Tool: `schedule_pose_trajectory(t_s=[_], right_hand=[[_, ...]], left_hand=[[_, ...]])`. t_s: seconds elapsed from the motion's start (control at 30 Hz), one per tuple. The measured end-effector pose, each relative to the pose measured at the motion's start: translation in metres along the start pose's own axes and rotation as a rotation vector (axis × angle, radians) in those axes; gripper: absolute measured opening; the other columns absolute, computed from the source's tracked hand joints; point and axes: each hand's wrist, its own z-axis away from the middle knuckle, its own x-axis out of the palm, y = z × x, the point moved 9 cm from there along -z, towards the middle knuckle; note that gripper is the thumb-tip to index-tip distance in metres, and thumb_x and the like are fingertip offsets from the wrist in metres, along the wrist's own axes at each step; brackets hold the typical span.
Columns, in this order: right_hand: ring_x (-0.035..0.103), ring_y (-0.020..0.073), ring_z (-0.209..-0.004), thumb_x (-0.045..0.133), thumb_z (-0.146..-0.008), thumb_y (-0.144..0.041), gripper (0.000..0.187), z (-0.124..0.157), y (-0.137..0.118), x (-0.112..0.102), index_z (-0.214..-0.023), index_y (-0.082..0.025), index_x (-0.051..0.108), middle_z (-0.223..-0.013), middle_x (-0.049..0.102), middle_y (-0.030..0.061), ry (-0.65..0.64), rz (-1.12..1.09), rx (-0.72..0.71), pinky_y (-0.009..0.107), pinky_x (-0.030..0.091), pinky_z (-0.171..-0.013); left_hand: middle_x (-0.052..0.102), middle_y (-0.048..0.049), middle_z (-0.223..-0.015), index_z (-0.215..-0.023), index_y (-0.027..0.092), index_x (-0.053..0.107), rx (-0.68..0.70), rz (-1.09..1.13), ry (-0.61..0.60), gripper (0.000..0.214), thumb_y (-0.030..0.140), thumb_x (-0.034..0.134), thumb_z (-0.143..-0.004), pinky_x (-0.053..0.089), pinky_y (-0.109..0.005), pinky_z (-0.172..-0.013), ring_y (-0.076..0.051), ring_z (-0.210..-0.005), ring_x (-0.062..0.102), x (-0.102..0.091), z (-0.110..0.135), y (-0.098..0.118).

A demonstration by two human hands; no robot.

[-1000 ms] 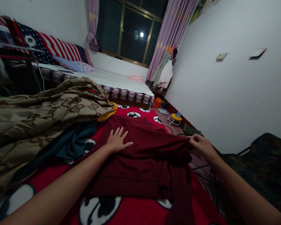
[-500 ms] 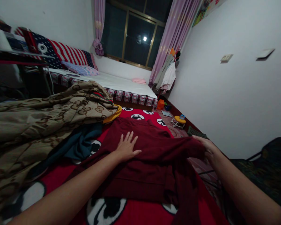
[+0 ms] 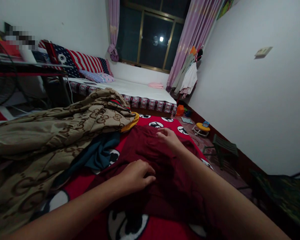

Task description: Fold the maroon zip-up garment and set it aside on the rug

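Observation:
A dark maroon long-sleeved top (image 3: 150, 150) lies spread over a red blanket (image 3: 170, 124) with black-and-white round prints. My left hand (image 3: 137, 175) rests on the middle of the top; its fingers are bent downward, with a gap between them and the thumb. Farther up, my right hand (image 3: 168, 138) is over the neck end, its fingers loosely curled and slightly apart, with no cloth visibly gripped. My right forearm hides part of the top's right side, where the sleeve is now folded inward.
To the left is a heaped beige patterned garment (image 3: 97, 116), beside a teal cloth (image 3: 102, 153) and a yellow cloth (image 3: 130, 123). A bed (image 3: 130, 87) stands under the window. On the floor at right are a yellow stool (image 3: 202, 127) and a dark folding stool (image 3: 225, 146).
My right hand has let go of the sleeve and moved left across the top, and the sleeve now lies inward. My left hand's spread fingers have bent. The view has shifted slightly.

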Motion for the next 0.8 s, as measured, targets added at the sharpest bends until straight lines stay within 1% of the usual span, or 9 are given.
schedule_pose_trajectory(t_s=[0.07,0.13,0.23,0.3,0.4,0.5,0.6,0.7,0.8], right_hand=[[0.064,0.0223,-0.095,0.062,-0.076,-0.015,0.014,0.015,0.014,0.001,-0.090,-0.016,0.064,-0.096,0.069,0.0090,0.026,0.059,-0.040,0.045,0.046,-0.094],[0.061,0.0227,-0.102,0.061,-0.076,-0.015,0.017,0.029,0.021,0.001,-0.092,-0.017,0.067,-0.102,0.068,0.0090,0.026,0.147,-0.108,0.044,0.042,-0.100],[0.054,0.0221,-0.116,0.051,-0.087,-0.022,0.029,0.046,0.018,0.009,-0.111,-0.017,0.065,-0.121,0.062,0.0113,-0.021,0.423,-0.316,0.042,0.036,-0.106],[0.041,0.0231,-0.132,0.044,-0.093,-0.030,0.040,0.054,0.024,0.020,-0.130,-0.021,0.054,-0.139,0.050,0.0103,-0.117,0.673,-0.418,0.047,0.026,-0.112],[0.018,0.0255,-0.144,0.039,-0.095,-0.046,0.053,0.053,0.062,0.019,-0.145,-0.028,0.035,-0.155,0.026,0.0057,-0.315,0.948,-0.306,0.055,0.015,-0.114],[0.018,0.0273,-0.144,0.033,-0.096,-0.051,0.058,0.048,0.098,-0.018,-0.148,-0.027,0.028,-0.157,0.020,0.0073,-0.332,1.102,-0.103,0.055,0.023,-0.111],[0.034,0.0306,-0.137,0.043,-0.094,-0.043,0.053,0.055,0.107,-0.069,-0.142,-0.020,0.042,-0.150,0.036,0.0146,-0.218,1.181,-0.017,0.053,0.031,-0.108],[0.046,0.0281,-0.128,0.051,-0.089,-0.028,0.036,0.084,0.089,-0.115,-0.121,-0.015,0.062,-0.139,0.048,0.0165,-0.078,1.136,-0.062,0.043,0.037,-0.106],[0.059,0.0217,-0.103,0.052,-0.085,-0.022,0.020,0.139,0.051,-0.142,-0.098,-0.018,0.067,-0.111,0.063,0.0105,0.022,0.887,-0.176,0.035,0.046,-0.092]], left_hand=[[0.074,-0.0013,-0.085,-0.090,0.024,0.074,0.014,-0.031,0.022,0.020,0.026,0.054,-0.085,0.047,-0.024,-0.070,-0.018,-0.080,0.067,-0.009,0.007,0.001],[0.073,-0.0026,-0.091,-0.094,0.023,0.073,0.036,-0.053,0.138,0.022,0.025,0.052,-0.087,0.048,-0.025,-0.075,-0.017,-0.084,0.067,-0.025,0.002,-0.001],[0.061,-0.0072,-0.127,-0.121,0.021,0.063,0.102,-0.086,0.285,0.034,0.029,0.048,-0.091,0.042,-0.029,-0.098,-0.019,-0.115,0.057,-0.040,-0.016,-0.014],[0.037,-0.0082,-0.150,-0.141,0.024,0.043,0.081,-0.160,0.229,0.051,0.039,0.046,-0.092,0.031,-0.041,-0.110,-0.023,-0.136,0.037,-0.033,-0.029,-0.036],[0.018,-0.0066,-0.157,-0.148,0.031,0.027,-0.049,-0.335,0.038,0.062,0.054,0.041,-0.092,0.016,-0.058,-0.112,-0.030,-0.144,0.017,-0.013,-0.039,-0.082],[0.017,-0.0044,-0.157,-0.148,0.032,0.028,-0.101,-0.435,-0.022,0.061,0.057,0.035,-0.093,0.013,-0.057,-0.113,-0.029,-0.145,0.014,-0.007,-0.033,-0.108],[0.015,-0.0035,-0.157,-0.149,0.030,0.025,-0.119,-0.482,-0.017,0.061,0.056,0.033,-0.094,0.015,-0.054,-0.114,-0.029,-0.145,0.014,-0.008,-0.022,-0.114],[0.013,-0.0036,-0.158,-0.150,0.029,0.022,-0.142,-0.515,-0.022,0.062,0.055,0.033,-0.094,0.016,-0.056,-0.112,-0.031,-0.145,0.014,-0.008,-0.005,-0.113],[0.012,-0.0046,-0.158,-0.150,0.026,0.020,-0.133,-0.540,-0.049,0.069,0.058,0.036,-0.091,0.020,-0.056,-0.111,-0.033,-0.144,0.013,-0.004,0.013,-0.111]])
